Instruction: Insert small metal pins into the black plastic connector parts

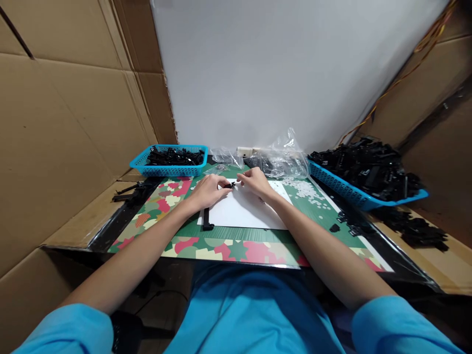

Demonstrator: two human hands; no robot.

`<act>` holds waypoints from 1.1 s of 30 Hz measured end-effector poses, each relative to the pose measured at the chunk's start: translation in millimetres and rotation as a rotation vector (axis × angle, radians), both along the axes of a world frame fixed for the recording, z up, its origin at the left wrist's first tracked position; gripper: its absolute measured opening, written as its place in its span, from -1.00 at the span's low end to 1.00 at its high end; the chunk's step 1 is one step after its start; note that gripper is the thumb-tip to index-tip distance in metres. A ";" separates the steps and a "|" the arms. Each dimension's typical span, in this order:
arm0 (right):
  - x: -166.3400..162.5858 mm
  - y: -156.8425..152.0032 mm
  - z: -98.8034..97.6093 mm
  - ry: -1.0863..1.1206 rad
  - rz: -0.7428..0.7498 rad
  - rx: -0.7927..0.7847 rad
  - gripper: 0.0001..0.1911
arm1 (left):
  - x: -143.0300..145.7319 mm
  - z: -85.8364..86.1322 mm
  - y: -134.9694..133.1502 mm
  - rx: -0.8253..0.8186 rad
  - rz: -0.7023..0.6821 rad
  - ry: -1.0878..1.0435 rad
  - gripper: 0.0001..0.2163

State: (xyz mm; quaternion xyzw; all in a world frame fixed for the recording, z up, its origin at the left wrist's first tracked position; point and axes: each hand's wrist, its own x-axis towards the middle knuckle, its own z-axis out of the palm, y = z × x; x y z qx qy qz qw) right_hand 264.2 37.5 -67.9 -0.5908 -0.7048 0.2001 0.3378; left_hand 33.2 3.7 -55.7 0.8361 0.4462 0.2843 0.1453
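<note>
My left hand [211, 191] is closed on a small black plastic part [229, 185], held just above a white sheet [243, 211]. Close by on the right, my right hand [255, 182] has its thumb and fingers pinched together at the part's end. Whatever sits between those fingertips is too small to make out. A long black plastic piece [206, 219] with a foot at its near end lies on the sheet's left edge, below my left hand.
Blue baskets of black parts stand at back left [167, 170] and right [359, 199]. Clear plastic bags [283, 160] lie against the wall. Small translucent discs [304, 189] are scattered right of the sheet. Loose black parts lie at the left [132, 192] and right [416, 228] edges.
</note>
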 end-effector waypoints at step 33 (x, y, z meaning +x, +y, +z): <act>5.4 3.1 -1.4 0.578 0.177 -0.078 -0.55 | -3.1 2.9 -5.0 -0.026 -0.101 0.076 -0.78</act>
